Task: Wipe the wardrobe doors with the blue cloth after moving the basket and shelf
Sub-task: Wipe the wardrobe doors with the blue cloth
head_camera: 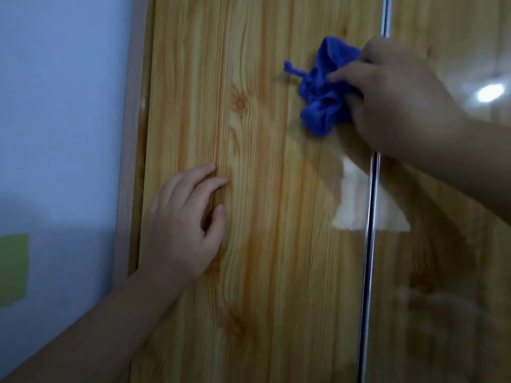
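Observation:
A glossy, wood-grain wardrobe door fills most of the head view. My right hand holds a bunched blue cloth and presses it against the upper part of this door, just left of the chrome strip. My left hand rests flat on the lower left of the same door, fingers spread, holding nothing. A second door lies to the right of the strip and reflects light. The basket and the shelf are not in view.
A vertical chrome strip separates the two doors. The wardrobe's wooden side frame runs down the left, with a pale blue wall beyond it. A green patch sits on that wall at the lower left.

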### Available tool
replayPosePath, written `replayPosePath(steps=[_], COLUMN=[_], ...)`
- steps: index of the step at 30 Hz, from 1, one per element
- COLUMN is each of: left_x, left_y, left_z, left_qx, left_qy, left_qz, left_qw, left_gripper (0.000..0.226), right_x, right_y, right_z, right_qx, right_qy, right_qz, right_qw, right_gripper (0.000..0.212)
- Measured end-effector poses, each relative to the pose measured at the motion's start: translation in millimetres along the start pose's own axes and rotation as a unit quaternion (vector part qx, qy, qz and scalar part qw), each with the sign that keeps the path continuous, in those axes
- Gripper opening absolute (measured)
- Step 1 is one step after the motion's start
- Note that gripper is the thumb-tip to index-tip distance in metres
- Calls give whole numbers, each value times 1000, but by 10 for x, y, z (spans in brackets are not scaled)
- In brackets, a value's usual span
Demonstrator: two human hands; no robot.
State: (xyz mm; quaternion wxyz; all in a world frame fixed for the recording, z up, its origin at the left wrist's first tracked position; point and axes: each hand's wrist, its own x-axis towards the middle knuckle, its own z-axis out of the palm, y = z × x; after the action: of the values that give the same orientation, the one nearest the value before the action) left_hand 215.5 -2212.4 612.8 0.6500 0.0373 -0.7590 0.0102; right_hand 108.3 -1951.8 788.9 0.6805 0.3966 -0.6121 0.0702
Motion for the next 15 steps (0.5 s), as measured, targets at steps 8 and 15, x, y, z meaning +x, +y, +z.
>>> replayPosePath(steps=[8,15], left_x=[6,-7], left_y=[-56,5], left_z=[31,12], left_qx=[7,11], left_qy=[15,-4], left_qz=[16,-6], left_qw=[1000,1000], left_gripper=[40,43], right_x=[-620,-2059], right_y=[-357,-1257], right_z=[115,134], right_qx=[29,102], right_qy=[-26,-173], right_qz=[8,-140], right_qw=[999,970], right_gripper=[19,30])
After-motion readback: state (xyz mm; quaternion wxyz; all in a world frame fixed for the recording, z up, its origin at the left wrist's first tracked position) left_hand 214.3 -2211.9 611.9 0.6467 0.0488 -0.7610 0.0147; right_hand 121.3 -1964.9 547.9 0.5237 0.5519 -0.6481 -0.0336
